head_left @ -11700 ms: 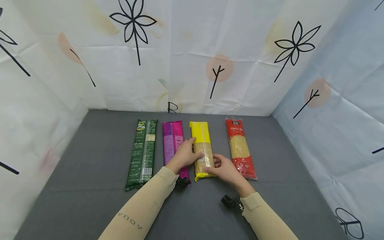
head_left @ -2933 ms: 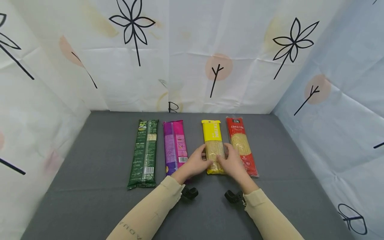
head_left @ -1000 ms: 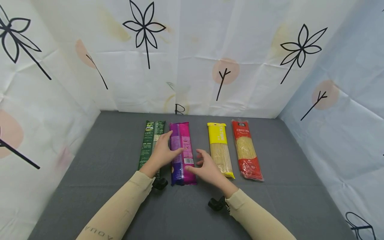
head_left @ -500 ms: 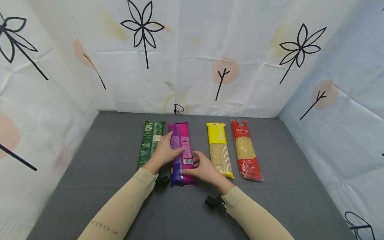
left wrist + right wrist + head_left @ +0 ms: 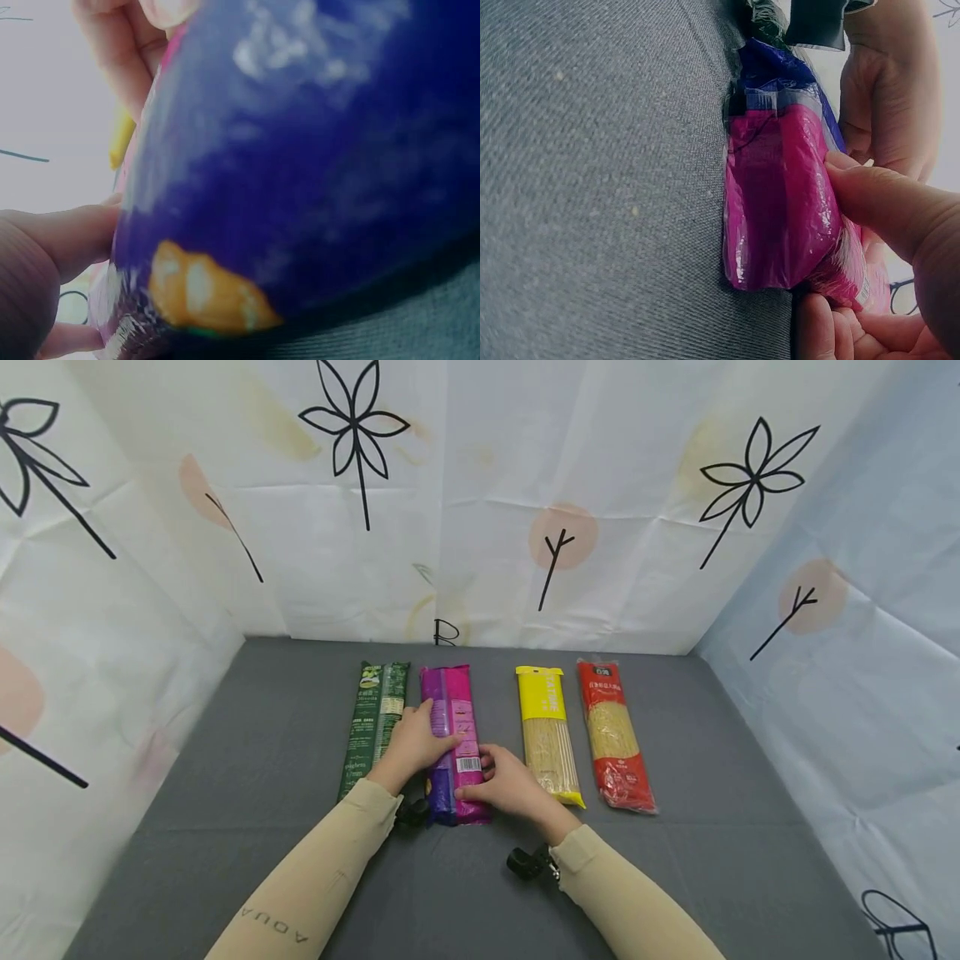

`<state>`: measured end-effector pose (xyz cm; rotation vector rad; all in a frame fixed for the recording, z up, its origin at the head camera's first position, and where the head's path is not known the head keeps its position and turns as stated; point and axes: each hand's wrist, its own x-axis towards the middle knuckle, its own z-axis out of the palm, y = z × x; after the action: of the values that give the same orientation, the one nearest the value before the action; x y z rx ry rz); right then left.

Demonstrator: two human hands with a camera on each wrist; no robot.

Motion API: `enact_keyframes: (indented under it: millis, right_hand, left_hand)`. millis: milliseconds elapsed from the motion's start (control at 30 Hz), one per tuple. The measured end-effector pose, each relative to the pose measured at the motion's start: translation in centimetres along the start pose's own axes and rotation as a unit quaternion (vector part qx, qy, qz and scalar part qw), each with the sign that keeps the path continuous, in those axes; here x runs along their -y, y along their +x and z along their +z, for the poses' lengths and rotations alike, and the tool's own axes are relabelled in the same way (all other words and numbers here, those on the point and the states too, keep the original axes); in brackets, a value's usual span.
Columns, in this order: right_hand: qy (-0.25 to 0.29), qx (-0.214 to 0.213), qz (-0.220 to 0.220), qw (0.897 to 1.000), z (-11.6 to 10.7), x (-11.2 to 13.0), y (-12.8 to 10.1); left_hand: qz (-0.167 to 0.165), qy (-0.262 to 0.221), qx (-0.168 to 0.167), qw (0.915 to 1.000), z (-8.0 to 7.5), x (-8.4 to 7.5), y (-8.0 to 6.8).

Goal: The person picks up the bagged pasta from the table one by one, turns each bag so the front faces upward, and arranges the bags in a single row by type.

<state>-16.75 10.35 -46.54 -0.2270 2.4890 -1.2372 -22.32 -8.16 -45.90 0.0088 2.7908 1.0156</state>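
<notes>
A purple and pink packet of pasta [image 5: 463, 714] lies on the grey table between both hands, its barcode facing up. My left hand [image 5: 412, 745] grips its left side, thumb on top. On the right, lower down, my right hand [image 5: 512, 783] holds the edge with the thumb over the top and fingers at the side. The right wrist view shows the packet's pink end [image 5: 780, 195] and the thumb [image 5: 889, 202] pressing on it. Its dark purple side [image 5: 300, 150] fills most of the left wrist view. Fingertips along the far left side are hidden.
A green spaghetti packet [image 5: 367, 714] lies left, partly behind the left hand. To the right are a yellow noodle packet [image 5: 545, 727] and a red one [image 5: 615, 735], both see-through in the middle. Patterned white cloth [image 5: 480, 568] stands around the grey table [image 5: 465, 893].
Earlier both hands held the yellow packet, which since turned its printed front up and shifted right. The hands then moved left and closed in on the purple packet's sides.
</notes>
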Motion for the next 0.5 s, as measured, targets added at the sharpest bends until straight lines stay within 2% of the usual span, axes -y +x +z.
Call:
enact_keyframes:
  millis: [500]
  right_hand:
    - [0.023,0.017,0.001,1.0,-0.12,0.07,0.26]
  left_hand:
    - [0.006,-0.025,0.007,0.9997,0.05,0.3,0.3]
